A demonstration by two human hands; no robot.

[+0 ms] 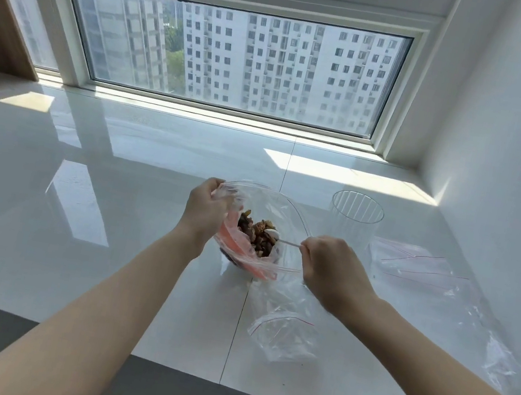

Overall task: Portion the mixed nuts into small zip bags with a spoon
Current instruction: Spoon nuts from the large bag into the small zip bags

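Hands at centre frame work over a glossy white stone bench [94, 203] below a wide window. Left of centre, the left hand [206, 210] grips the rim of a large clear plastic bag with an orange-red patch [237, 243], its fingers [223, 191] curled round the bunched film to hold the mouth open. Inside the bag, at the middle of the frame, lie the brown mixed nuts [258, 231]. A small white plastic spoon [275, 235] rests with its bowl on the nuts. Its thin handle runs right to the right hand [330, 265], whose fingertips pinch the handle's end.

Lower right of centre, a small clear zip bag with a red seal line [283, 333] lies flat and seemingly empty on the bench. Further right stand a clear ribbed plastic cup [354, 221] and more clear zip bags [420, 269].

Risks, as judged: the thin handle, held only at its tip, could twist and tip nuts out on lifting. The limp bag mouth could sag shut if the left grip slackens. The flat small bag has nobody holding it open, so nuts may scatter across the slick bench.
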